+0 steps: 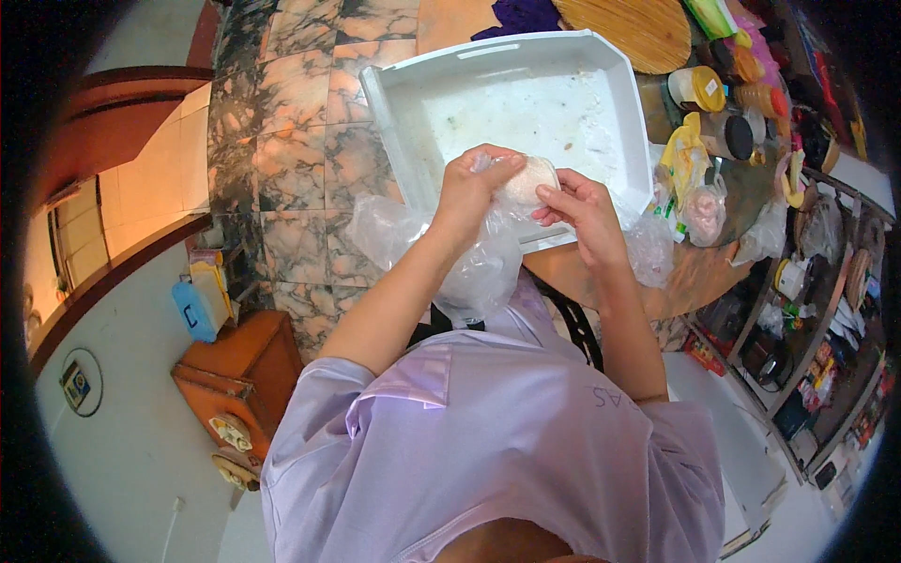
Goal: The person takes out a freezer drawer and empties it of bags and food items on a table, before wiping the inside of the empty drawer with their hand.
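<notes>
Hands over white tray point(404, 141): L hand point(469, 188) grip closed on pale lump point(527, 180) w/ clear bag point(469, 267); R hand point(582, 208) pinches lump.

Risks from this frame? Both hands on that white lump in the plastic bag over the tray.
1. The white lump is pinched only by fingertips of the left hand and right hand; it may slip.
2. The plastic bag hangs loose and could snag or tear.
3. The white tray overhangs the table edge and might tip.
</notes>
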`<state>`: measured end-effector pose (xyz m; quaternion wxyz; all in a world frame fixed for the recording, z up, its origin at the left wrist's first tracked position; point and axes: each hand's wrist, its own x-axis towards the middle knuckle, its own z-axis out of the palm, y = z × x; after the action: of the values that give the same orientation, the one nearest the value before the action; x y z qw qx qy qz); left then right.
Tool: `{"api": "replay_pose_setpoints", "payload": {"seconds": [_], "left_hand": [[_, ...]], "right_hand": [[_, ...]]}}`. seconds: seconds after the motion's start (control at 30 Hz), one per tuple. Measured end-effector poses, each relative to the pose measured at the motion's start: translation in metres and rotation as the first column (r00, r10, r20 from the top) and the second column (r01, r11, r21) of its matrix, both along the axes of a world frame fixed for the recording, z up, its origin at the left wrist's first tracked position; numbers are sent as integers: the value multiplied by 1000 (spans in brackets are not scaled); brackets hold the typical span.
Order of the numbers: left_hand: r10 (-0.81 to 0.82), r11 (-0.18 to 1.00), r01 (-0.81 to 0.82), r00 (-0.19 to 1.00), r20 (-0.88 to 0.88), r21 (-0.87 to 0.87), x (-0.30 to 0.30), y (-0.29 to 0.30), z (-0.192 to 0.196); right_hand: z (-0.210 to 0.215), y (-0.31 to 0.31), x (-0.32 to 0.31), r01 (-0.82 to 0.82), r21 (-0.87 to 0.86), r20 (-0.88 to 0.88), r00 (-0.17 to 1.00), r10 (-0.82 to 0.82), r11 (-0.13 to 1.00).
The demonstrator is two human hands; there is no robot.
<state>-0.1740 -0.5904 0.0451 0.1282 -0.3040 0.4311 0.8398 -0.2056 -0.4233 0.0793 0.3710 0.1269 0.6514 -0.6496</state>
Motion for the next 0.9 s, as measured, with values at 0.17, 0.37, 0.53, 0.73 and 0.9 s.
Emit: {"api": "replay_pose_setpoints", "payload": {"seconds": [0.17,0.37,0.53,0.73,0.9], "left_hand": [[-26,993,21,999,-45,-114,0,1,6],[-95,938,36,984,-154,-346,-3,-3,-5],[-315,901,329,944,95,-284,-8,-18,8],[-527,844,522,850,-6,-119,1,-21,8],[-318,941,335,922,-222,40,6,-17,4]], "right_hand": [[-2,-1,0,23,-9,7,1000,-23,1000],[2,-7,5,31,53,-136,991,-23,998],[-2,-9,5,147,156,-277,956,-99,977],[-15,-7,5,242,220,-492,864,-106,945],[-14,-3,-2,270,199,-493,859,-142,942]]}}
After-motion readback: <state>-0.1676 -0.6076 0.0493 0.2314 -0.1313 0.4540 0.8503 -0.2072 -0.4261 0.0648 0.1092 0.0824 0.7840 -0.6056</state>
